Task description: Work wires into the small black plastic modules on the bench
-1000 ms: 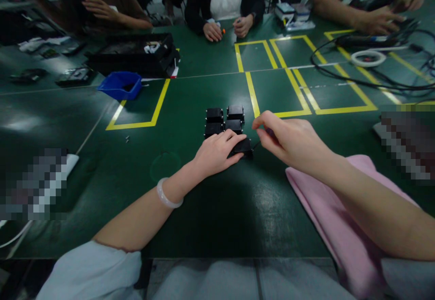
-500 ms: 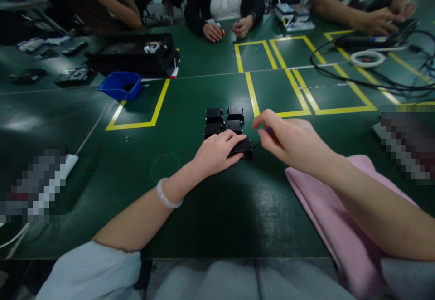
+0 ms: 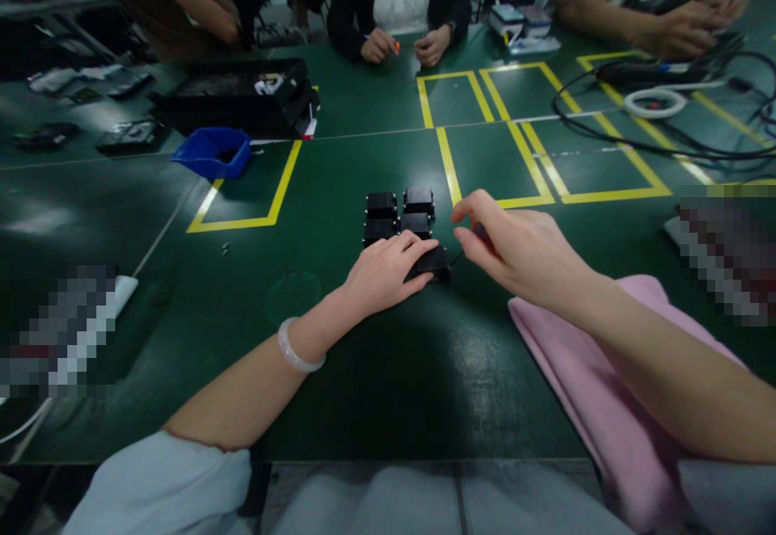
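Note:
Several small black blocks stand together in two columns on the green table [image 3: 364,389], with shiny screw-like dots along their sides. My left hand [image 3: 391,272] is closed over the nearest black block [image 3: 432,259], thumb on its near side and fingers across its top, hiding part of it. Just to the right, my right hand [image 3: 509,248] is curled around a thin screwdriver [image 3: 458,258]. Its dark shaft points down-left and meets the block's right side. Most of its handle is hidden in my fingers. Behind, another black block [image 3: 419,200] sits apart from my hands.
Tiny metal screws [image 3: 225,249] lie on the left, below a blue bin [image 3: 213,153]. Black trays [image 3: 234,103] are stacked behind it. A pink cloth [image 3: 575,357] lies under my right forearm. Cables [image 3: 606,132] coil at the far right. Co-workers sit opposite.
My hands, the block and the screwdriver stay almost in place. Across the table, a person's hand has lifted slightly with an orange-tipped item.

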Action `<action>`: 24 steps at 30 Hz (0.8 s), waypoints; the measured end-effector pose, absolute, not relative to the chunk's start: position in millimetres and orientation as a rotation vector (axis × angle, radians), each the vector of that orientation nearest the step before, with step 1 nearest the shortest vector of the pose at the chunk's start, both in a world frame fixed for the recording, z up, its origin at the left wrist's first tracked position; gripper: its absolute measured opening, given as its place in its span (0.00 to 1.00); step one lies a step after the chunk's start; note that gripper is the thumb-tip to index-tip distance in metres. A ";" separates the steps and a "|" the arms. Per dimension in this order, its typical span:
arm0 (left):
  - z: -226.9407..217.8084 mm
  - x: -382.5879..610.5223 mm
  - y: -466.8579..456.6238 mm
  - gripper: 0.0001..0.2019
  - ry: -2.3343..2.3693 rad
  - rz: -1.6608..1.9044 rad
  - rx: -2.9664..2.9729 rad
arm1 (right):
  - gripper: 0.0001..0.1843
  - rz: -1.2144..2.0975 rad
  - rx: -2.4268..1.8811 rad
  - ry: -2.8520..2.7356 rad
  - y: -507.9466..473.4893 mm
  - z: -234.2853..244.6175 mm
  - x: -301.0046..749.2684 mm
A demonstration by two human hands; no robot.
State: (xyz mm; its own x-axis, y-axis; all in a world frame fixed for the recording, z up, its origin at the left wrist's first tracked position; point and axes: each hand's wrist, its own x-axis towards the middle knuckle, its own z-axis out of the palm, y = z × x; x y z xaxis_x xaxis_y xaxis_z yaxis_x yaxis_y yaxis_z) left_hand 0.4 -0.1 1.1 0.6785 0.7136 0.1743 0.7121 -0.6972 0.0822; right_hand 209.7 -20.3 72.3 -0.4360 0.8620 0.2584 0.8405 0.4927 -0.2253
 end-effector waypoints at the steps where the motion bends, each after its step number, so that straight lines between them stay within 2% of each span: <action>1: 1.0 0.5 -0.2 0.22 1.222 0.305 2.870 | 0.14 0.077 -1.435 -2.410 -20.1 71.9 209.8; 24: 1.5 0.6 0.2 0.22 1.208 0.305 2.858 | 0.13 0.072 -1.370 -2.463 -20.4 72.0 209.8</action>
State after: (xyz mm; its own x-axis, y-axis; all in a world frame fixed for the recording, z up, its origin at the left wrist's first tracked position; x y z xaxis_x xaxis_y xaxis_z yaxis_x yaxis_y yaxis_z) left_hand 0.6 0.2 1.5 0.6807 0.7125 0.1702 0.7079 -0.6996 0.0972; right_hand 209.8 -20.4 72.0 -0.4885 0.8354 0.2520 0.8191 0.5386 -0.1975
